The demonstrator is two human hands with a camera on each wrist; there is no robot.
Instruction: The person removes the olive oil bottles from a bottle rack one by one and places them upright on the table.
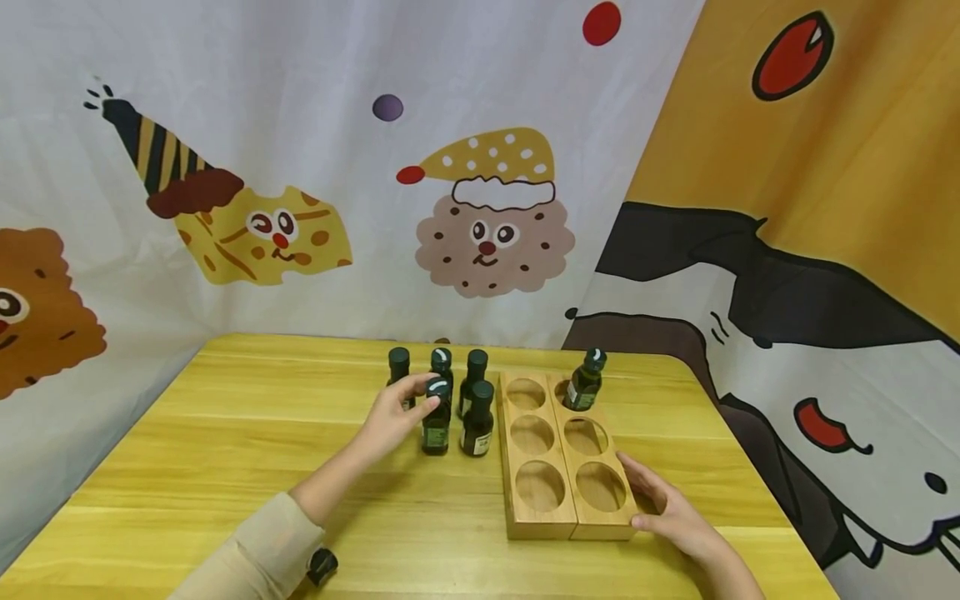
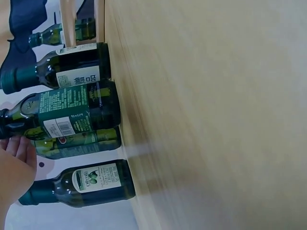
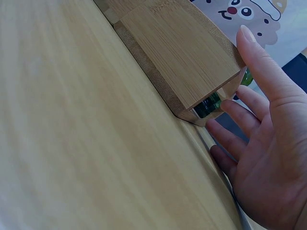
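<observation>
My left hand (image 1: 395, 414) pinches the dark cap end of a small olive oil bottle (image 1: 435, 437), which stands upright at the table's surface; whether its base is lifted I cannot tell. In the left wrist view this bottle (image 2: 64, 110) turns its green back label and barcode to the camera. Several matching bottles (image 1: 477, 429) stand close behind and beside it. Right of them lies a wooden holder (image 1: 572, 530) made of two blocks, each with three round holes. One bottle (image 1: 585, 385) sits tilted in its far right hole. My right hand (image 1: 671, 508) touches the holder's right side, fingers loosely extended.
The wooden table (image 1: 225, 458) reaches back to a printed curtain (image 1: 300, 125). A small black object (image 1: 322, 566) lies on the table near my left sleeve (image 1: 258, 546).
</observation>
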